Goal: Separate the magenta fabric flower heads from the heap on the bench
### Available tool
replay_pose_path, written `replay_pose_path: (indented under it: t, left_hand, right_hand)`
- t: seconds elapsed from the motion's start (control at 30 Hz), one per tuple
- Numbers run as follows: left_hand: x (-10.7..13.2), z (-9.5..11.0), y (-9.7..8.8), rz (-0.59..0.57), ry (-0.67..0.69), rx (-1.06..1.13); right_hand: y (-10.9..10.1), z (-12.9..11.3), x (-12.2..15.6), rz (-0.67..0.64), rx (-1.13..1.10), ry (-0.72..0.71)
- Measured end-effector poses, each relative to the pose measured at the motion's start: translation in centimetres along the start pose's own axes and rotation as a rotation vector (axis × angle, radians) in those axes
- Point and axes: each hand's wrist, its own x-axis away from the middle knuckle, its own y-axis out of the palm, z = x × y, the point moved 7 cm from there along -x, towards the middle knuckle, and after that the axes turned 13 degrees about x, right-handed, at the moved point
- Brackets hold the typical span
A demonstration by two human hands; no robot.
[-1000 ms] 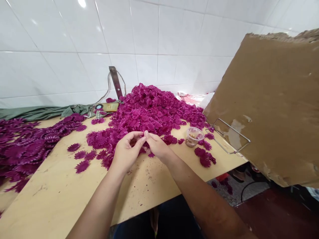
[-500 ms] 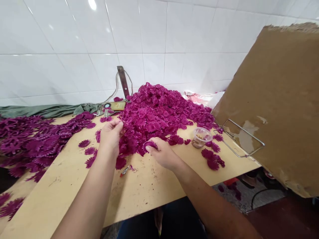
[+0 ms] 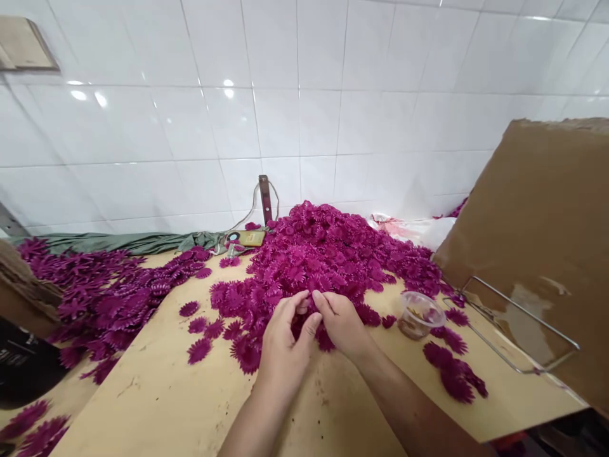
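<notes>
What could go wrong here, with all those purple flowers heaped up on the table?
The little plastic cup stands close to the right hand; a stray wrist might tip it. Loose flowers lie near the table edge and could slide off. The pile reaches the left hand too, so tugging one flower may drag others along.

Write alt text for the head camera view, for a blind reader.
The left hand and right hand pinch a magenta flower head at the near edge of a large flower pile on a wooden table. A clear cup and a leaning cardboard sheet stand to the right; another heap lies left.
</notes>
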Motion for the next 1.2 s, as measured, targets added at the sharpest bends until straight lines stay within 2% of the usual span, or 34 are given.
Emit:
replay_pose_path:
  t: [0.13, 0.3, 0.4, 0.5, 0.6, 0.67, 0.73, 0.8, 0.83, 0.9, 0.97, 1.07, 1.13, 1.2]
  left_hand:
    - [-0.4, -0.5, 0.7, -0.001, -0.005, 0.013]
    - [-1.1, -0.6, 0.2, -0.014, 0.006, 0.111]
    - [-1.4, -1.0, -1.1, 0.021, -0.041, 0.197]
    - [-1.3, -2.3, -2.1, 0.095, -0.181, 0.354]
    - [-1.0, -3.5, -2.5, 0.169, -0.336, 0.585]
    - [-1.3, -3.7, -3.1, 0.235, -0.389, 0.706]
    - [-2.1, -3.9, -4.8, 0.373, -0.414, 0.771]
    - [-3.1, -4.3, -7.3, 0.570, -0.424, 0.777]
    - [-3.8, -4.2, -8.6, 0.631, -0.365, 0.739]
    - [-5.5, -3.9, -9.8, 0.554, -0.290, 0.495]
    - [-6.4, -3.4, -10.1, 0.486, -0.195, 0.158]
    - [-5.8, -2.4, -9.2, 0.433, -0.055, -0.209]
    - [-4.7, -1.6, -7.7, 0.339, 0.014, -0.269]
    - [-3.3, -0.8, -5.9, 0.212, 0.059, -0.236]
  right_hand:
    - [0.1, -0.1, -0.3, -0.075, -0.174, 0.030]
    - [0.4, -0.1, 0.1, -0.113, -0.185, 0.093]
    - [1.4, -1.2, 0.4, -0.266, -0.160, 0.001]
    - [2.1, -2.2, 0.7, -0.385, -0.154, -0.081]
    - [2.3, -2.4, 0.8, -0.380, -0.195, -0.084]
    - [2.5, -2.2, 1.0, -0.341, -0.159, -0.102]
    - [2.6, -1.7, 1.4, -0.292, -0.094, -0.109]
    - [2.7, -0.9, 1.7, -0.270, -0.050, -0.097]
    - [2.6, -0.6, 1.7, -0.266, -0.037, -0.092]
    - [2.0, -0.2, 1.5, -0.251, -0.022, -0.100]
    - [1.2, -0.1, 1.1, -0.230, -0.018, -0.086]
    - [0.1, 0.1, 0.6, -0.176, -0.033, -0.017]
    - [-0.2, 0.0, 0.6, -0.137, -0.052, -0.007]
    - [0.0, 0.2, 0.9, -0.118, -0.056, -0.010]
